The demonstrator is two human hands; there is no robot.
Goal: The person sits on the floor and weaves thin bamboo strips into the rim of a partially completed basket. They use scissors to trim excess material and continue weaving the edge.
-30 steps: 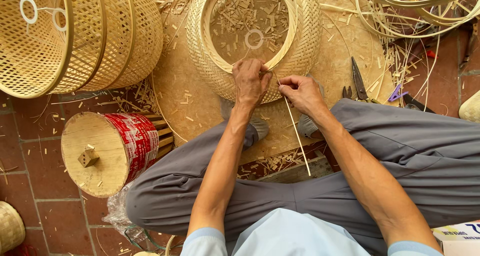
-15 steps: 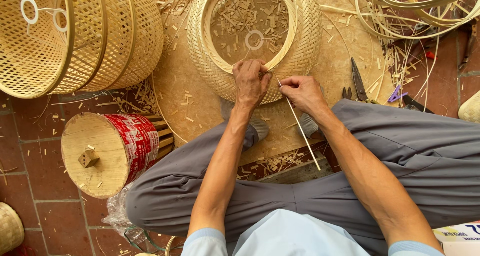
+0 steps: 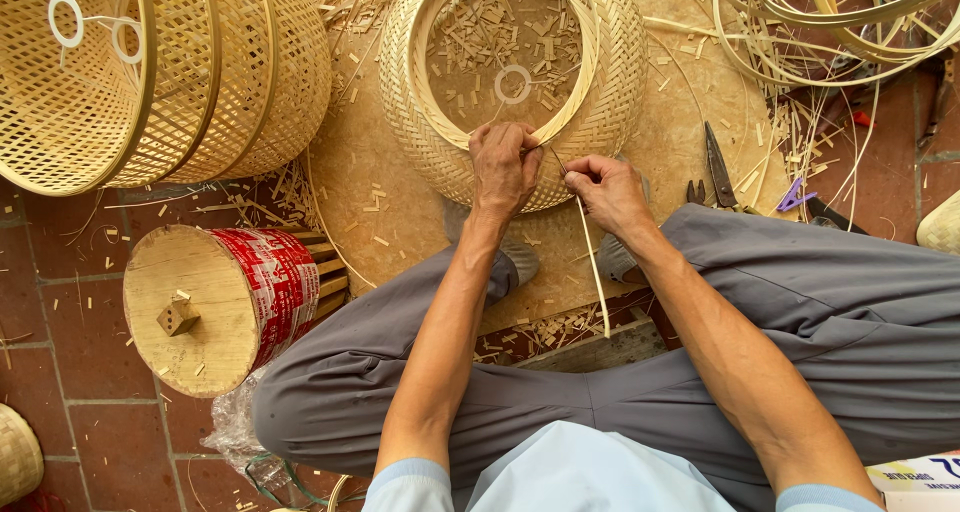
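Breakage looks the likeliest trouble: the thin bamboo strip (image 3: 592, 262) could snap or slip if pulled at a sharp angle. The right hand (image 3: 608, 194) pinches its upper end, the rest trailing toward the lap. The left hand (image 3: 503, 167) presses closed fingers on the basket (image 3: 610, 102) rim.

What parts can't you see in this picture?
Head view only:
- Left hand covers the round woven bamboo shade's rim where the thin bamboo strip goes in.
- Right hand's fingertips curl out of sight.
- Black scissors: handles hidden by the grey trouser knee.
- Stacked woven bamboo shades: cut off by the left edge.
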